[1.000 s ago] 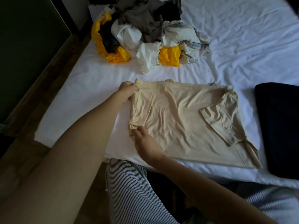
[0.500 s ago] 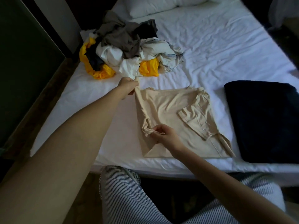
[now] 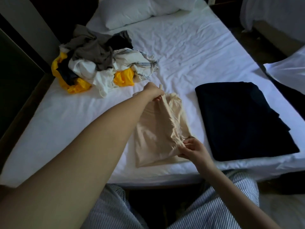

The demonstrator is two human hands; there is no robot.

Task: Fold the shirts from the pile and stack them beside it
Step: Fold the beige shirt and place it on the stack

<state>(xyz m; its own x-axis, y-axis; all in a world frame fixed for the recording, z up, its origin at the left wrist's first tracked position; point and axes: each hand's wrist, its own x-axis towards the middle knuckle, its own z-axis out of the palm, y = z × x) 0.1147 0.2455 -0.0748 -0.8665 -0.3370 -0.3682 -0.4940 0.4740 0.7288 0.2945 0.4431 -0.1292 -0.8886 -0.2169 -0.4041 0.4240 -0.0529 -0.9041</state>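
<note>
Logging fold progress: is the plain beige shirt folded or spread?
Partly folded: beige shirt doubled over lengthwise, left hand and right hand pinching its turned edge.

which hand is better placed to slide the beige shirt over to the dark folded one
Right, probably. The right hand pinches the near edge of the beige shirt, close beside the dark folded shirt; the left hand grips the far edge, farther from it and nearer the pile.

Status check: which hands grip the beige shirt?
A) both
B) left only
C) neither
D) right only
A: the left hand pinches the far end of the beige shirt and the right hand pinches its near end.
</note>
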